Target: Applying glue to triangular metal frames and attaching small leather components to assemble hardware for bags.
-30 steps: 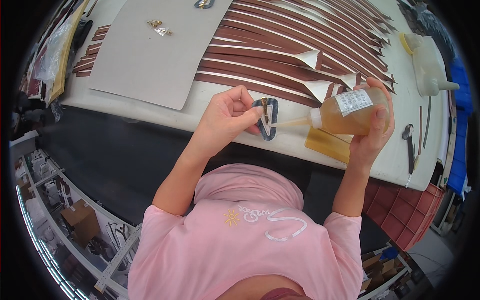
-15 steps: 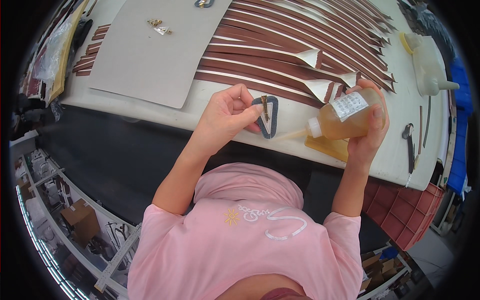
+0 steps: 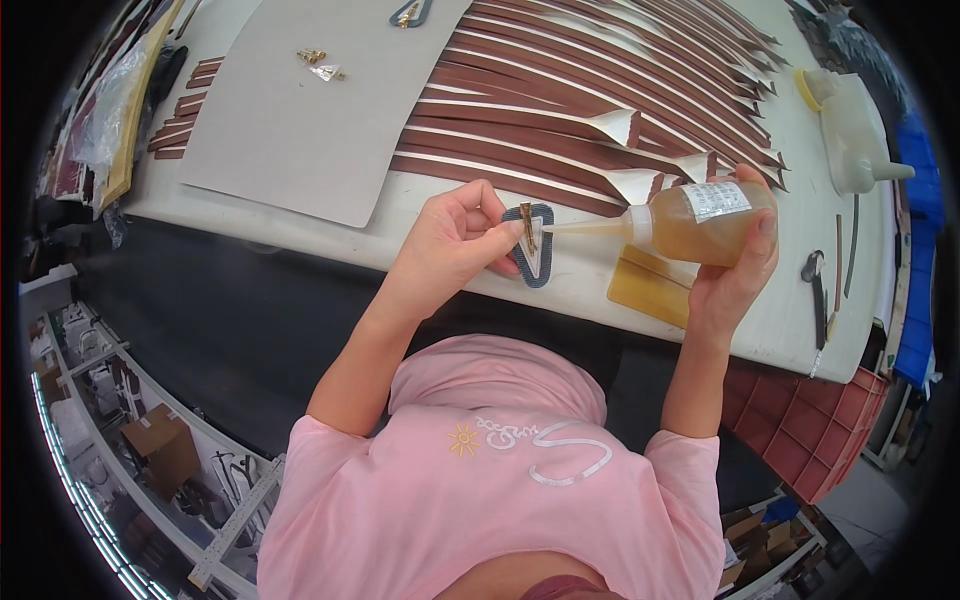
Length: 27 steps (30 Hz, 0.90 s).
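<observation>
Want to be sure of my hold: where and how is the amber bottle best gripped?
Probably around the broad body of the amber bottle, coming from the right: its narrow spout points left at the denim patch, so a hold behind the white collar leaves the spout clear. The right hand holds it there.

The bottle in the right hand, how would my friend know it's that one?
On the white table are long brown strips. Near their right-hand ends, the right hand holds the bottle tipped sideways. Unlike the cloudy white bottle farther right, it looks amber and has a pale label.
</observation>
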Available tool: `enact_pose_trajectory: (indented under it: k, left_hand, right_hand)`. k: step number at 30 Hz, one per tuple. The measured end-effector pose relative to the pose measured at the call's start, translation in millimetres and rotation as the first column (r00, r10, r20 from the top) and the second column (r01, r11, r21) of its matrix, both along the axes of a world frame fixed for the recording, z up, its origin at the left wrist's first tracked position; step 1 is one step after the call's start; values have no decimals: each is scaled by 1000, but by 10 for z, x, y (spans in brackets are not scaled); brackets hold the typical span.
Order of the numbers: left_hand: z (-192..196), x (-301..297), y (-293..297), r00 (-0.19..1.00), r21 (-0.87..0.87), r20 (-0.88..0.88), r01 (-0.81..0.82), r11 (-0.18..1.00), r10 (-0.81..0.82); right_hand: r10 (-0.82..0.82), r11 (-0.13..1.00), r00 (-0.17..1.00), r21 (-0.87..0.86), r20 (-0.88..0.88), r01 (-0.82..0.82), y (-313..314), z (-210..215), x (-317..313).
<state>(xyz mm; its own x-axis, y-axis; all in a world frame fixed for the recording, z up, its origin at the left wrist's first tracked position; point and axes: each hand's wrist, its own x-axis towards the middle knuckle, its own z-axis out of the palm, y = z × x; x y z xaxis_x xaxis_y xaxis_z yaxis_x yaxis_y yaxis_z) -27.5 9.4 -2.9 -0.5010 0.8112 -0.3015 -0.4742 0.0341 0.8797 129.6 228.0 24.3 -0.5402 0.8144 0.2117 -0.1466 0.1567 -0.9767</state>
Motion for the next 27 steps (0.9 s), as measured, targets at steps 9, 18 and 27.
enact_pose_trajectory:
  k: [9, 18, 27]
  left_hand:
    - [6, 2, -6, 1000, 9, 6, 10, 1000, -10]
    - [-13, 3, 1, 1000, 6, 1, 4, 1000, -4]
    - [-16, 1, 3, 1000, -5, -14, -2, 1000, 2]
  right_hand:
    - [-18, 999, 999, -37, -39, 17, -41, 22, -54]
    - [14, 999, 1000, 30, 17, -15, 4, -38, -16]
    - [71, 997, 997, -36, -30, -72, 7, -27, 17]
